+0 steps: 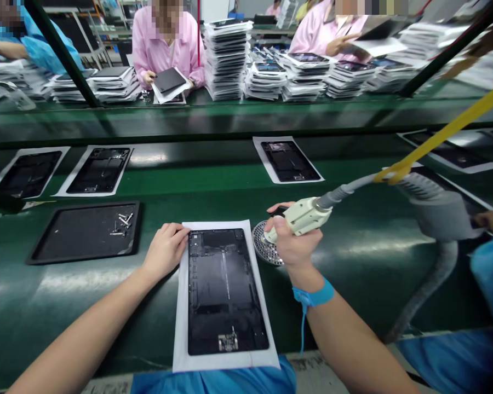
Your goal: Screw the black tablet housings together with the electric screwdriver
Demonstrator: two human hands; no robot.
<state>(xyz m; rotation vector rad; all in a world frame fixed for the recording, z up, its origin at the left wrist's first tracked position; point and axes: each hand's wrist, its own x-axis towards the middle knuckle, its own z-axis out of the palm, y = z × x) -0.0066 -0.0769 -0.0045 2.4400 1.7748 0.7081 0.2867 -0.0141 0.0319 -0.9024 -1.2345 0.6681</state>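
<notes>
A black tablet back panel (225,290) lies on a white sheet (181,328) on the green belt in front of me. My left hand (164,249) rests on the sheet's upper left corner, fingers curled against the panel's edge. My right hand (293,241) is closed around a pale electric screwdriver (306,216) whose tip points down at a round perforated screw dish (265,246) just right of the panel. A grey hose (431,202) runs from the tool to the right. A blue wrist strap (314,295) circles my right wrist.
A black tray (66,238) with loose screws (122,223) sits to the left. More panels on white sheets (290,161) lie further along the belt. Across it, people in pink and blue coats work beside tall stacks of panels (225,60). A yellow strap (447,131) hangs at right.
</notes>
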